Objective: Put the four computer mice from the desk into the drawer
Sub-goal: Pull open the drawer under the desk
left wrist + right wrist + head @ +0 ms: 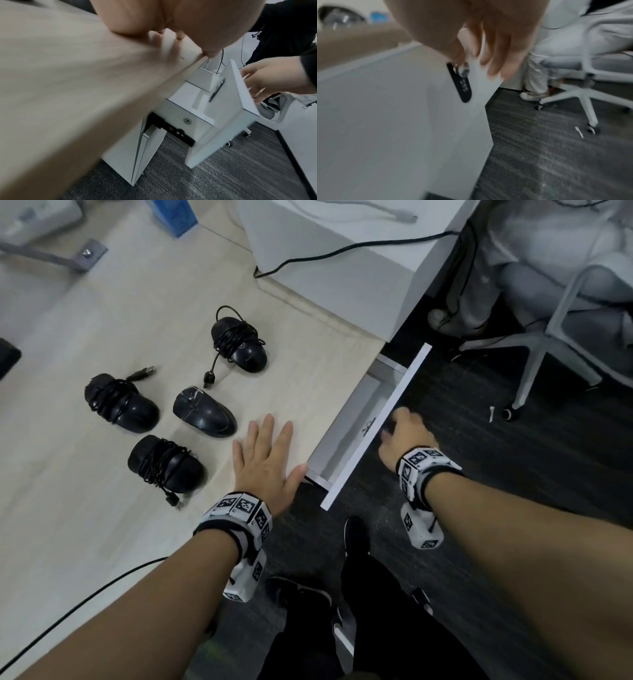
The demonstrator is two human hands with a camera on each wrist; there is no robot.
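Four black computer mice lie on the pale wooden desk (102, 525): one far back (239, 344), one at the left (120, 404), one in the middle (205, 412) and one nearest me (166, 463). Three have their cables wound round them. My left hand (263, 453) rests flat and open on the desk just right of them, thumb at the desk edge; its palm (154, 20) holds nothing. The white drawer (349, 419) under the desk edge stands partly out. My right hand (404, 436) is at its front panel (402, 121), fingers (494, 65) curled at the tagged key (462, 75).
A white unit (359, 268) with a black cable (342, 251) stands at the back of the desk, and a blue box (178, 217) sits further back. A person on a white wheeled chair (548, 337) sits to the right. My legs (359, 611) are below, over dark carpet (556, 148).
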